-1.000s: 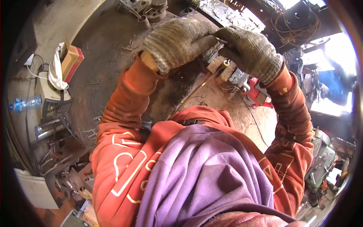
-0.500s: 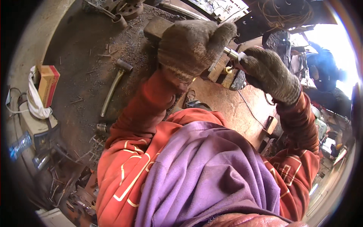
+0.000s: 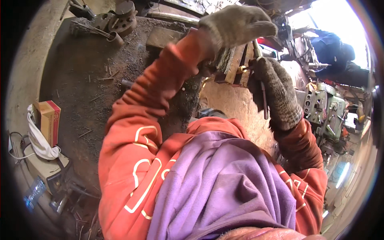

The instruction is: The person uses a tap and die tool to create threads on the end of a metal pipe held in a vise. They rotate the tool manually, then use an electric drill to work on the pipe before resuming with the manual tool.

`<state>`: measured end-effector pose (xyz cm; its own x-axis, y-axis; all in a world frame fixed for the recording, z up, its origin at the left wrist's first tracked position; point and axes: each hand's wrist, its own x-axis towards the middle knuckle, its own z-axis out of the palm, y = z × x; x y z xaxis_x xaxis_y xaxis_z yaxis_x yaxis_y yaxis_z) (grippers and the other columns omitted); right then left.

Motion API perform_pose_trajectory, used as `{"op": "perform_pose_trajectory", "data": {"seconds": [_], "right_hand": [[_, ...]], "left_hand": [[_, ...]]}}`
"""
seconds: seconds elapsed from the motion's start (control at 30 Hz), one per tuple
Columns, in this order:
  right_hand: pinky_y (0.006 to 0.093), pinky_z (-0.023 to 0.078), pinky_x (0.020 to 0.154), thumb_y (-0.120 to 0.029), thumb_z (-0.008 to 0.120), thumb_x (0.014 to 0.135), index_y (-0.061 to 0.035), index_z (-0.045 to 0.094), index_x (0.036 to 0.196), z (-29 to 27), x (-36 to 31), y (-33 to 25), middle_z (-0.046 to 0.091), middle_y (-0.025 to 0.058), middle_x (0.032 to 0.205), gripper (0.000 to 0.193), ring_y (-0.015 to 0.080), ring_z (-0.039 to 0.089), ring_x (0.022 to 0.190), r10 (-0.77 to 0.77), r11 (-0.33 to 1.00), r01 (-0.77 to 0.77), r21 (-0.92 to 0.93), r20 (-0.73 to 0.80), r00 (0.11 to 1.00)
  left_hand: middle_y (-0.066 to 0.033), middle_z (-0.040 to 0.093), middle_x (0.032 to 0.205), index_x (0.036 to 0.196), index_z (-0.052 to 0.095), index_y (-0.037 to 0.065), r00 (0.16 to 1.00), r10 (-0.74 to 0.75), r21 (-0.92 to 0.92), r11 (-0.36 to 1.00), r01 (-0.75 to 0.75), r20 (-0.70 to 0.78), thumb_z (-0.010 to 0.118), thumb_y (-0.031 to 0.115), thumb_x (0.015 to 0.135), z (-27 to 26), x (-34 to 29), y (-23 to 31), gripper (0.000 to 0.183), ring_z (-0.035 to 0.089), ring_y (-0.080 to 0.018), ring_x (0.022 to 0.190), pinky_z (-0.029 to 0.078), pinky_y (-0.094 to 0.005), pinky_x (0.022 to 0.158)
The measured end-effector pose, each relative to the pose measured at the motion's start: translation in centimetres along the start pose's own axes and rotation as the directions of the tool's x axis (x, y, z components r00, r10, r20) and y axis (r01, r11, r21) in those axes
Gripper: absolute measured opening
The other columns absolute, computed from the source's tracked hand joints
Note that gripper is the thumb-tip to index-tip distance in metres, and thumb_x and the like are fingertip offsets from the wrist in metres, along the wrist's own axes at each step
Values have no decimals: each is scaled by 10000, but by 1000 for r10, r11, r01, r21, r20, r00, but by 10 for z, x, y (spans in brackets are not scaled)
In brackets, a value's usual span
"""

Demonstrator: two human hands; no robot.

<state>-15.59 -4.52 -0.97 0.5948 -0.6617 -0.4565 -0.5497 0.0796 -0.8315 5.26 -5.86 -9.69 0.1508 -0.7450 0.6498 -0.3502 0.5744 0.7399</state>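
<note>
A cluttered workshop with a gritty bench (image 3: 72,80). The gloved right hand (image 3: 277,90) wraps a metal rod (image 3: 257,49), apparently to steady it beside wooden blocks (image 3: 235,66); the left hand (image 3: 242,26) is near its upper end, grip impossible to tell. Farther, a cup (image 3: 115,41) gathers thin rods (image 3: 93,30).

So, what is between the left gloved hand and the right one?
In the head view, a metal rod points from the right hand toward the left hand.

A slim metal tool (image 3: 257,49) runs through the right hand (image 3: 278,90), silvery end near the left hand (image 3: 238,26), darker end protruding.
</note>
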Motion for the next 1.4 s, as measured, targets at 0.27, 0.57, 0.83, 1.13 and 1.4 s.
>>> {"op": "perform_pose_trajectory", "data": {"seconds": [0.27,0.57,0.83,1.13,1.4], "right_hand": [[467,544,848,-284,740,892,-21,707,1122,-10,69,-75,680,183,1067,351,415,657,1020,-595,-335,901,-275,803,24],[466,538,703,-333,685,946,-42,707,920,-4,89,-46,676,211,795,293,433,677,815,-625,-10,905,-425,709,326],[411,569,746,-184,656,987,-7,674,1271,-40,168,-61,716,160,1084,335,322,709,869,-477,-109,993,-48,879,-9],[309,561,697,-204,718,977,33,676,1132,-46,157,-48,693,113,955,286,155,669,828,-64,597,802,12,997,33],[457,558,933,25,751,819,-26,585,1375,-71,107,11,644,220,1291,582,399,669,1106,-637,-8,998,-62,770,43]], "left_hand": [[-207,658,1133,1235,639,22,910,-231,430,823,372,-346,734,589,865,42,-108,131,683,632,-382,1062,491,-449,981],[-202,720,963,1076,732,10,908,-385,598,693,403,-166,778,436,800,43,-89,127,510,716,-343,847,561,-477,797],[-200,739,1021,1125,729,-1,829,-552,451,766,459,94,757,320,839,-1,-69,148,431,712,-329,991,554,-448,857],[-185,652,683,816,708,78,768,-173,618,499,607,-616,625,351,990,66,-85,125,334,659,-404,659,528,-531,634],[-167,730,788,927,791,70,967,-236,680,695,234,-91,731,317,935,-1,-48,90,255,681,-324,662,530,-422,625]]}}
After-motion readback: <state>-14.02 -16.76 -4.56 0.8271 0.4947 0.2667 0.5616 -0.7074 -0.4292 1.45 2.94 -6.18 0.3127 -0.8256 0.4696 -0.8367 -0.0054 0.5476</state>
